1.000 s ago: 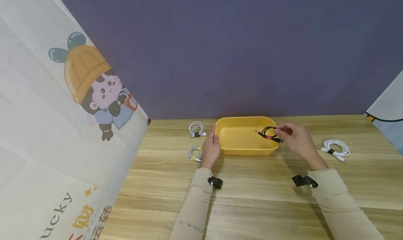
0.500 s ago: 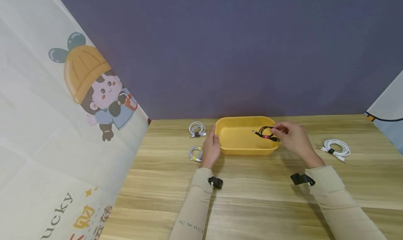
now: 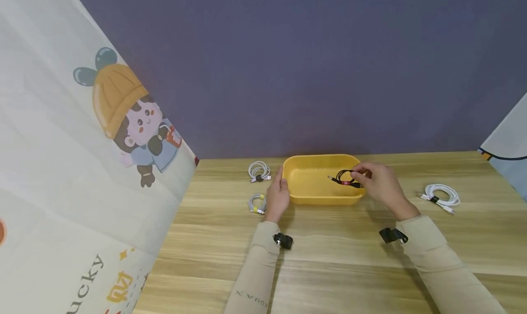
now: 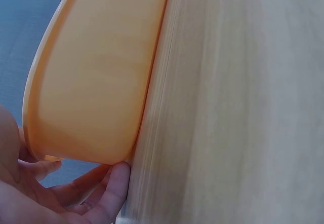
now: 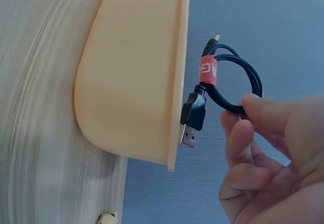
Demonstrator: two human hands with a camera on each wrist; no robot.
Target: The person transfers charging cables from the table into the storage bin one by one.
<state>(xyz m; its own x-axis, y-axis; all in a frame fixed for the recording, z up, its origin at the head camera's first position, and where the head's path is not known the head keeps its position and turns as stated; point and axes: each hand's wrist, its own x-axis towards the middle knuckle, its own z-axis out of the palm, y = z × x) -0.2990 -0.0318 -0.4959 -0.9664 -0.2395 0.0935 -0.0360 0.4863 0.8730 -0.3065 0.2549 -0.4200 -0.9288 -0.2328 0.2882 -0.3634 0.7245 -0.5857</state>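
My right hand (image 3: 382, 185) pinches a small coiled black USB cable (image 5: 250, 74) between thumb and fingertip. A red strap (image 5: 207, 70) wraps the coil, and the metal USB plug hangs down by the rim in the right wrist view. In the head view the cable overlaps the right part of a yellow plastic bin (image 3: 309, 200), above its floor. My left hand (image 3: 277, 197) holds the bin's left end, thumb by the rim and fingertips (image 4: 119, 178) against the outer wall close to the tabletop. The bin stands upright on the table.
Left of the bin lie a coiled white cable (image 3: 259, 165) with a black tie and a grey cable (image 3: 250, 204) with yellow ties. A larger white cable coil (image 3: 454, 196) lies on the right. The wooden table (image 3: 337, 268) ends at a dark blue partition (image 3: 329, 76).
My right hand has shifted slightly left, taking the black cable farther over the bin. The left hand stays at the bin's end. The head view has tilted a little.
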